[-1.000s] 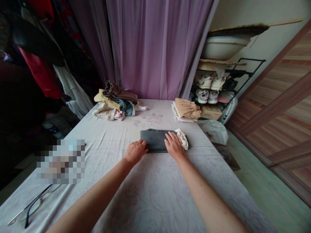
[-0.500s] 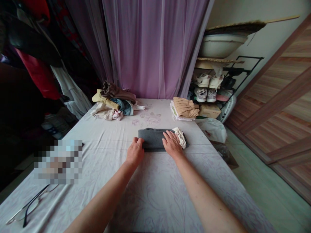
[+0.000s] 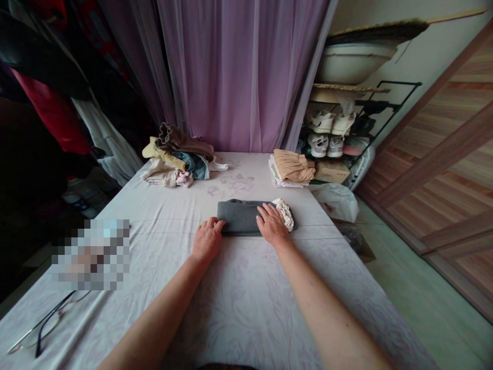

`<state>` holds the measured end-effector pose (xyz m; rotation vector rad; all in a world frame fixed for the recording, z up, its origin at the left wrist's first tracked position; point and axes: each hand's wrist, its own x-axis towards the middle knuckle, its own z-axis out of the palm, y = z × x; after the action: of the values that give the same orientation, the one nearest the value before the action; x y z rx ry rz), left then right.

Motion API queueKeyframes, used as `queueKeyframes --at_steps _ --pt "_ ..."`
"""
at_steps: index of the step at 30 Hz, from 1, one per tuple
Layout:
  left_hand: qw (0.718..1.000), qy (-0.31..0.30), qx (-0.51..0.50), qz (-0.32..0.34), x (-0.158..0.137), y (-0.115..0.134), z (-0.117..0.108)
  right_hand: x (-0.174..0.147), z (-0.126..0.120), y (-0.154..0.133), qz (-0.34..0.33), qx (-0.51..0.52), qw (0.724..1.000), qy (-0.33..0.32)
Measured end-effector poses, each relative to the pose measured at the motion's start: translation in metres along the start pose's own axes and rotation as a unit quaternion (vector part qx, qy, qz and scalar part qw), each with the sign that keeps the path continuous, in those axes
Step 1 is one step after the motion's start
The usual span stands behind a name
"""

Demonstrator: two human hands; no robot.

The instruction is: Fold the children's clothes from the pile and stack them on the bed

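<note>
We see a grey folded garment (image 3: 239, 218) lying flat across the middle of the table (image 3: 246, 303), its long side turned toward the person; the left hand (image 3: 207, 238) is at its left end, fingers bent at the near corner, though we cannot tell whether thumb and fingers pinch the fabric; the right hand (image 3: 272, 224) lies palm down on the other end with fingers extended, just beside the cream ruffle (image 3: 285, 216); the hands are apart, with grey cloth between them, and we judge that the right one steadies the layers while the left minds the edge; the garment seems set crosswise so that both ends fall within easy reach. Beyond it, a loose heap of clothes (image 3: 185, 148) sits at the far left and a neat folded stack (image 3: 291, 167) at the far right, presumably set apart to avoid mixing; flowered cloth stretches between the two, and more lies between the forearms, giving room to slide; the right edge of the table runs near the ruffled end, so we find less margin there than on the left, where the eyeglasses (image 3: 54, 310) rest well apart.
</note>
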<state>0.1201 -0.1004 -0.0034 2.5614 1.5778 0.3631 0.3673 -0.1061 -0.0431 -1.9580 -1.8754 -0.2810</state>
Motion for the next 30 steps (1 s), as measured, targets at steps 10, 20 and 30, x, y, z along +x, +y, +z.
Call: queueKeyframes --at_steps 10,20,30 --pt "0.995 0.036 -0.022 0.092 0.040 0.018 -0.014 0.001 0.002 -0.005 0.004 -0.017 1.000 -0.016" --pt "0.997 -0.032 -0.035 0.059 0.063 0.015 0.024 0.004 -0.010 -0.006 -0.001 -0.011 0.999 -0.038" --pt "0.976 0.078 -0.201 -0.039 0.064 -0.013 0.038 0.024 -0.049 0.042 0.250 0.131 0.959 0.004"
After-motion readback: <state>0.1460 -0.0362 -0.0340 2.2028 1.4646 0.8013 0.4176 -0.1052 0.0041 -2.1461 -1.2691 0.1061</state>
